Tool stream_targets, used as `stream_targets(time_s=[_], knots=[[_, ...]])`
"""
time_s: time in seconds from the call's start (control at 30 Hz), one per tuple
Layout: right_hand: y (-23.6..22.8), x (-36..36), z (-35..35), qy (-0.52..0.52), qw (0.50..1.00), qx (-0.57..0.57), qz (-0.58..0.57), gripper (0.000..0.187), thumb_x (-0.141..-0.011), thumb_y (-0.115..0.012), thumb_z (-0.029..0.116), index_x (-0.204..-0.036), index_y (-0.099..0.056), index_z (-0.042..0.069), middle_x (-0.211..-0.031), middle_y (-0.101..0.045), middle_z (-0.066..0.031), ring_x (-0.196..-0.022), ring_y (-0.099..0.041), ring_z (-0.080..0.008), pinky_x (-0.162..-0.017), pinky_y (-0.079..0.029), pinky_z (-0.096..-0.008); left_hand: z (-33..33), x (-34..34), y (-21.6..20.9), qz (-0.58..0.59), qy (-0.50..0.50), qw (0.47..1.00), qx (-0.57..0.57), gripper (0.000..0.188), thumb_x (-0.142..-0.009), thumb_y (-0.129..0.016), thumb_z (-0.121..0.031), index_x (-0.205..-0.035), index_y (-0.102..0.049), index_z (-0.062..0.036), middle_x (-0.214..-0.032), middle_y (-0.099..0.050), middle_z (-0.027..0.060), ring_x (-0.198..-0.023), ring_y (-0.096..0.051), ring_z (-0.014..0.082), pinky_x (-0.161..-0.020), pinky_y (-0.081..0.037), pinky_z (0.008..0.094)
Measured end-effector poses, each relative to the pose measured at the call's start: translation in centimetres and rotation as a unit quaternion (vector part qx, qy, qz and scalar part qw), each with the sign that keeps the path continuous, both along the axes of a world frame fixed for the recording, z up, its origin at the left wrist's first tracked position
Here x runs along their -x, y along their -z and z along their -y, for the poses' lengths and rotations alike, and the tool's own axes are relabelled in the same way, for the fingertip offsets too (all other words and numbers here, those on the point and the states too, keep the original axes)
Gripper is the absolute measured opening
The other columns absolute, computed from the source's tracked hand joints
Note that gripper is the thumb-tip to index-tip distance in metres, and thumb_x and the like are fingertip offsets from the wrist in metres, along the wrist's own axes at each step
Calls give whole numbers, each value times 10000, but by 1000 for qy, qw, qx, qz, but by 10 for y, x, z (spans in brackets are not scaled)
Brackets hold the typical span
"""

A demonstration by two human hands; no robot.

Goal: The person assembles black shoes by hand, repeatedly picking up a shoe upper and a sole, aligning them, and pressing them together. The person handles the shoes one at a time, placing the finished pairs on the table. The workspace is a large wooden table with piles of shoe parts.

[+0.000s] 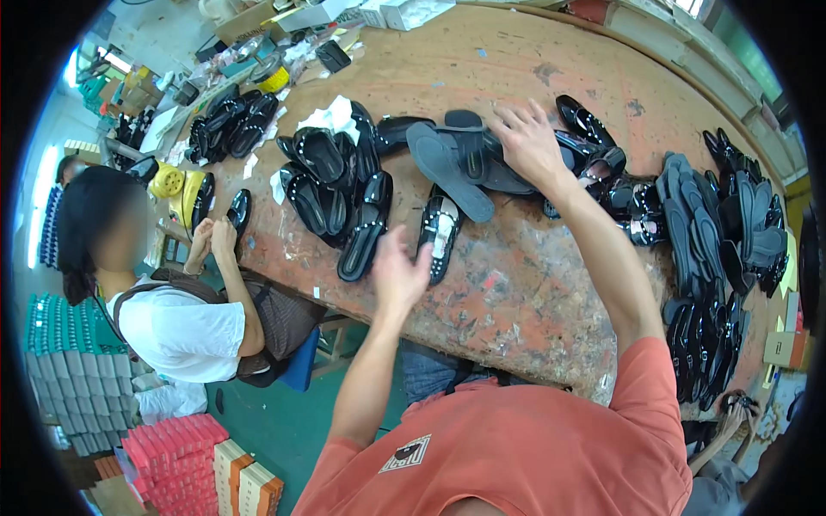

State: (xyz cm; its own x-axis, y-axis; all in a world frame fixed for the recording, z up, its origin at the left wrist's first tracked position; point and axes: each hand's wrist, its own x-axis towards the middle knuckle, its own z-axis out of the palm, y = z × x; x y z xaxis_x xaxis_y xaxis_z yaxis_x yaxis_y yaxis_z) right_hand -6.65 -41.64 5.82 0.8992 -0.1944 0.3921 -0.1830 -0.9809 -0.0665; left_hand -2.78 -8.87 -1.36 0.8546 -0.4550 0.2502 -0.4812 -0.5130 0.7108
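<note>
My left hand (401,272) is held above the near edge of the worktable, fingers apart with nothing in them. Right of it stands a black studded shoe (440,234) with something pale inside; black studded slip-on shoes (363,225) lie to its left. Over a spread of dark insoles my right hand (527,144) reaches out, its fingers spread; whether it touches them I cannot tell. One grey-black insole (449,172) lies slantwise on top, its lower end by the pale-filled shoe. More glossy black shoes (594,159) lie to the right of my right hand.
The stained worktable (516,297) holds piles of insoles (688,219) and black shoes (707,344) at right, and another shoe cluster (231,125) at far left. A co-worker (181,318) sits at left, hands by a black shoe (239,211). Stacked boxes (176,456) stand on the floor.
</note>
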Motion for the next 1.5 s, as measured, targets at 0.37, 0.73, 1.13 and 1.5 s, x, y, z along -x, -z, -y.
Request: stream_targets(time_s=[0.37,0.73,1.13,1.5], knots=[[60,323,-149,249,897,-361,-59,472,-852,-894,245,-1137,-554,83,-875,-649,-131,-802,-678,-351,-734,-549,-451,-96,28,38,-247,81,962,84,215,-1055,-666,-69,-1207,-774,38,-1090,-805,130,-1007,-739,168,-919,-566,320],[-10,353,-94,-26,965,-214,-151,255,-767,-858,156,-990,-753,90,-1081,-744,-53,-1040,-691,-295,-912,-528,-431,28,104,33,-56,391,918,36,210,-969,-782,-129,-1150,-813,-29,-1016,-806,119,-871,-714,240,-793,-564,352],[50,272,-127,-150,950,-235,-142,216,-828,-797,197,-1034,-838,146,-1086,-765,-44,-1086,-695,-258,-989,-514,-438,-48,144,35,-446,130,878,115,322,-1060,-659,-31,-1357,-674,93,-1160,-652,128,-947,-791,199,-838,-681,293],[50,263,-144,-111,957,-193,-187,196,-853,-765,190,-1036,-826,154,-1087,-725,-47,-1089,-675,-242,-962,-464,-431,-37,147,30,-416,94,903,50,316,-930,-835,-97,-1176,-715,63,-911,-742,82,-823,-765,139,-731,-616,277]])
